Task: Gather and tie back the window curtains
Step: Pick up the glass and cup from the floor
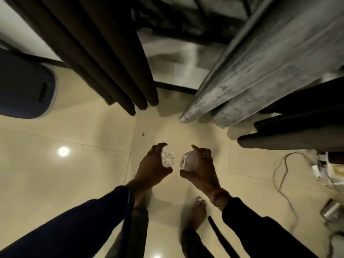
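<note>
No writing is legible on anything you hold. Your left hand (151, 164) curls its fingers round a white ribbed disc (168, 158), and your right hand (200, 164) grips a second white round piece (188, 161); the two pieces sit near each other, apart. The dark brown curtain (104, 58) hangs ahead to your left, the grey curtain (260, 71) ahead to your right, both well beyond your hands and untied. A grey cable (281, 175) lies on the floor (74, 174).
</note>
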